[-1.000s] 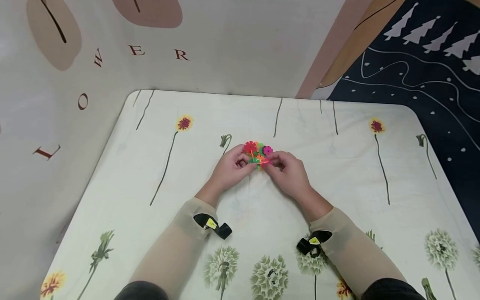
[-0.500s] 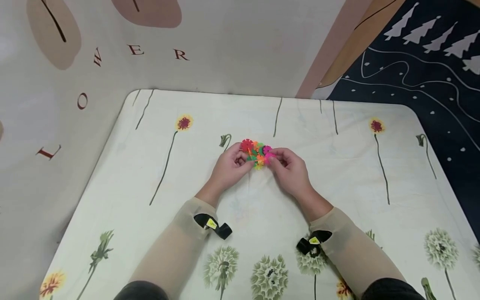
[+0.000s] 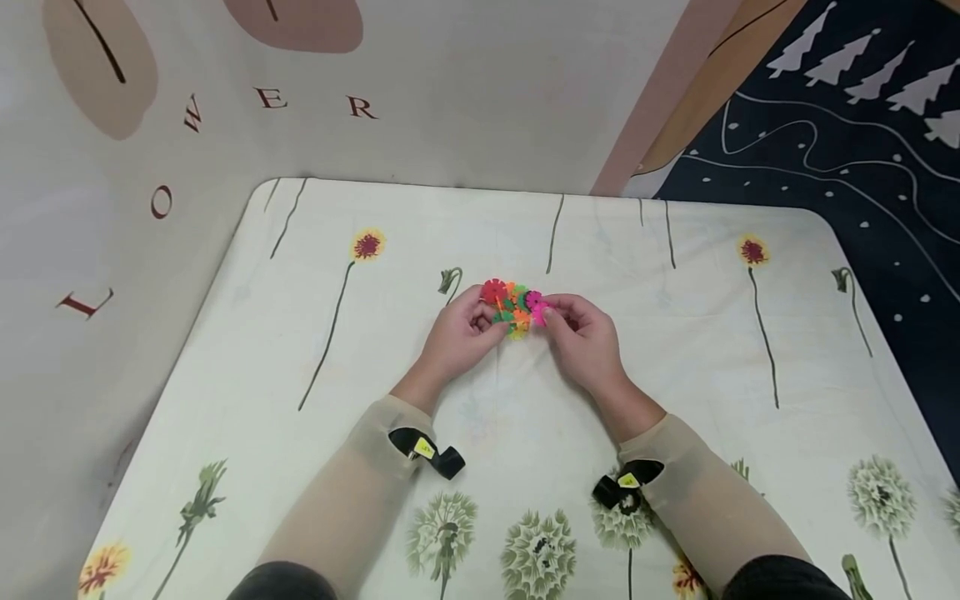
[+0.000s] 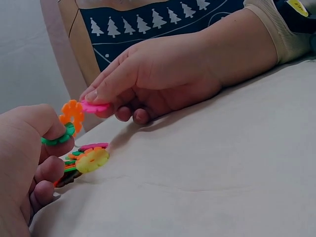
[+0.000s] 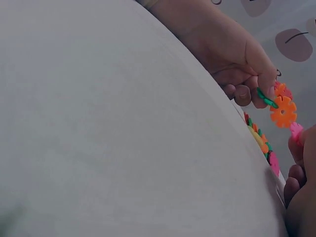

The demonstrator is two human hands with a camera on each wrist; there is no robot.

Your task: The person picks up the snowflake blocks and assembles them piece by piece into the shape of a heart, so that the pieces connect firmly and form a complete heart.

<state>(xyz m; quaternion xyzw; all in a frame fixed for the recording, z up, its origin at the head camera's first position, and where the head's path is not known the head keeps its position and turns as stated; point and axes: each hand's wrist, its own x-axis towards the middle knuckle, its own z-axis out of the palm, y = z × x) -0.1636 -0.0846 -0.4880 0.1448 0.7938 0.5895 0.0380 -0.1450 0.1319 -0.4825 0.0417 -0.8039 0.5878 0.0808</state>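
My left hand [image 3: 463,332] pinches a green notched plastic disc [image 4: 58,134] between thumb and finger. An orange notched disc [image 4: 73,114] stands upright, joined to the green one. A pink notched disc [image 4: 94,106] is held in the fingertips of my right hand [image 3: 591,343], its edge meeting the orange disc. Whether those two are locked together I cannot tell. In the right wrist view a red disc [image 5: 287,92] shows behind the orange one. Below the hands, a small pile of discs lies on the table, with a yellow disc [image 4: 93,160] in front.
A white cloth with printed flowers covers the table [image 3: 675,350]. Behind it rises a pale wall [image 3: 480,125] with letters, and a dark printed cloth [image 3: 862,167] hangs at the right. Each forearm wears a black wrist camera [image 3: 427,454].
The right hand has moved slightly right and turned the pink disc, so more of its face shows. The left hand has shifted slightly left and up with the joined discs.
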